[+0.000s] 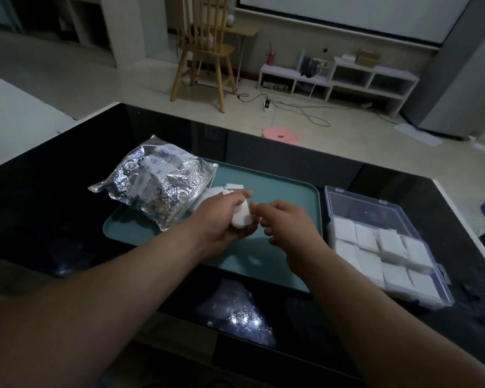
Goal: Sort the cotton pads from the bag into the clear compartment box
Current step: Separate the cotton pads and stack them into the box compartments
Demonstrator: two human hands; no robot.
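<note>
Room dim overall; far floor (pixel 305 119) and back wall brighter than the foreground. Desk (pixel 53 205) black and glossy, with a bright specular glare patch (pixel 242 317) near its front edge, between the forearms. Bag (pixel 157 183) foil throws sharp highlights. Pads in the box (pixel 387 247) read bright, little texture resolved. Both hands slightly soft. Wide-angle bending visible: desk edges and side walls curve toward the frame corners. Forearms dark at bottom.

One bag (pixel 154 186), one tray (pixel 291 191), one compartment box (pixel 387 236) — two hands.
</note>
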